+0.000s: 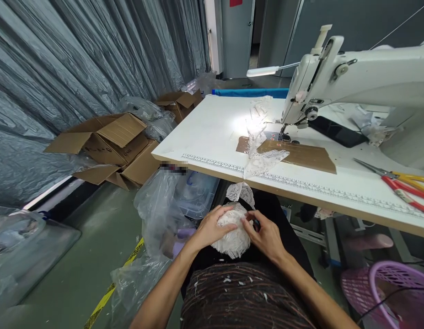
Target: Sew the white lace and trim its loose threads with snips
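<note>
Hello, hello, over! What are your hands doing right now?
Left hand and right hand both gripping white lace bundle in lap. Lace strip trails up over table edge toward sewing machine. Nothing blocking.

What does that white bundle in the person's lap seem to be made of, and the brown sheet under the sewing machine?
The white bundle, cupped by the left hand and right hand, looks like lace: openwork holes, scalloped edges, matte thread. The brown sheet looks like cardboard: flat, stiff, dull kraft brown, like the boxes on the floor.

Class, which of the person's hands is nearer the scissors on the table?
Right. The right hand lies below and left of the scissors; the left hand is farther left, on the lace bundle.
</note>
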### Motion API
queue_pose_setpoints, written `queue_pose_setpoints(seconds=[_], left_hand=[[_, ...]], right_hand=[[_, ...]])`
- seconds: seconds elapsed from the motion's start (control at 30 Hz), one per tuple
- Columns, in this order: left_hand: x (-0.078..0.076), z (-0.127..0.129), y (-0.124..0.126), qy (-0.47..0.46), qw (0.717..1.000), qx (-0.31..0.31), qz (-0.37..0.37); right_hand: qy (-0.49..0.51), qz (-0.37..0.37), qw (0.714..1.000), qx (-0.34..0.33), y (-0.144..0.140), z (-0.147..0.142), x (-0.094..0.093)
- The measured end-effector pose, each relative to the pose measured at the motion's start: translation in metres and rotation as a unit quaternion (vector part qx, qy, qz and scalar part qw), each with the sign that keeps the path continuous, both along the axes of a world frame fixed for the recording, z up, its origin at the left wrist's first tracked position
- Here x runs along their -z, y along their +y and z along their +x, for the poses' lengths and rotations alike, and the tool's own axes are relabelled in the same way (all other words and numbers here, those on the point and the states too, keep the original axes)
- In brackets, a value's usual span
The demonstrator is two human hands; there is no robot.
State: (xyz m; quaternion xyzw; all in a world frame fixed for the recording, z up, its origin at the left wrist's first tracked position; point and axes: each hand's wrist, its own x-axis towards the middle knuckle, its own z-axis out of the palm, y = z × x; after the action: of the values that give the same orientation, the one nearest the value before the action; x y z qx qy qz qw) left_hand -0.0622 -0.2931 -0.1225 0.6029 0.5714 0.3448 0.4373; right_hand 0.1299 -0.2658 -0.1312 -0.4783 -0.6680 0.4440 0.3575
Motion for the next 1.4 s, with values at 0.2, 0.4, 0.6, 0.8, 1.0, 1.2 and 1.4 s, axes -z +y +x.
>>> queue_pose_setpoints(seconds=[0.2, 0.4, 0.6, 0.8, 1.0, 1.2, 1.4], left_hand=[[0.02, 0.007, 0.002, 0.144, 0.987, 0.039, 0.052], [0.004, -0.007, 0.006, 0.081, 0.98, -0.105, 0.148], [-0.037, -0.001, 0.019, -0.099, 0.985, 0.003, 0.143], [-0.038, 0.018, 0.01, -0.302, 0.943, 0.127, -0.066], [-0.035, 0.01, -0.004, -0.257, 0.956, -0.005, -0.143], [-0.039, 0.007, -0.01, -0.24, 0.96, -0.035, -0.139], [-0.04, 0.005, -0.009, -0.19, 0.973, -0.054, -0.121]], right_hand=[[-0.092, 0.135, 0.981, 0.106, 0.035, -0.025, -0.023], [-0.024, 0.094, 0.995, 0.029, 0.037, -0.029, -0.03], [0.053, 0.001, 0.991, -0.122, -0.007, -0.009, -0.045], [0.055, -0.079, 0.972, -0.212, -0.03, 0.009, -0.052], [0.004, -0.101, 0.975, -0.198, -0.018, 0.019, -0.041], [-0.041, -0.035, 0.984, -0.167, -0.003, 0.01, -0.032], [-0.053, -0.009, 0.983, -0.178, 0.006, -0.006, -0.027]])
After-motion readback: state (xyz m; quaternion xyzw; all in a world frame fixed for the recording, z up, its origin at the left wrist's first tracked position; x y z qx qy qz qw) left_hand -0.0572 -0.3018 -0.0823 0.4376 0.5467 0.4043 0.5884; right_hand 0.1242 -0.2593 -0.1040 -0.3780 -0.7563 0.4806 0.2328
